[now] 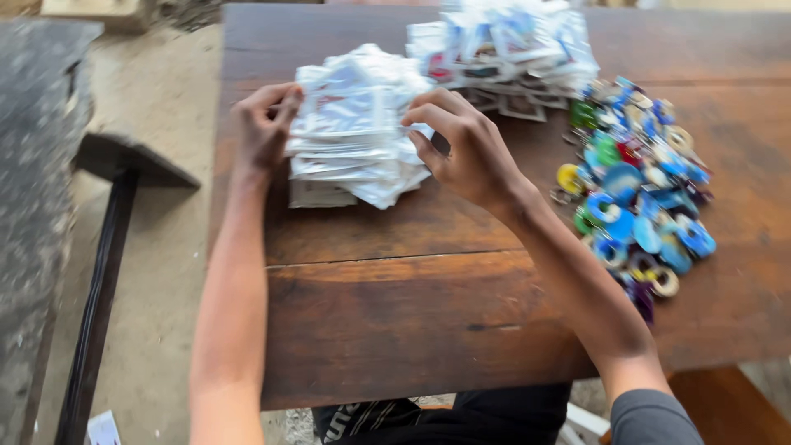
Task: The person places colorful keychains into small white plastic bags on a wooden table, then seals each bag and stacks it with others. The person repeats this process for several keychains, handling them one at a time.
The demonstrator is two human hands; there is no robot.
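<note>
Both hands close on the stack of white packets, the left hand gripping its left edge and the right hand its right, while a second packet pile and loose coloured rings lie unhandled right of the right hand.

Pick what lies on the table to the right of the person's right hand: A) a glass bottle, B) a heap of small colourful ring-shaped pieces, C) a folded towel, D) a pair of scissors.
B: beyond the right hand, a heap of colourful ring-shaped pieces lies on the wooden table.
</note>
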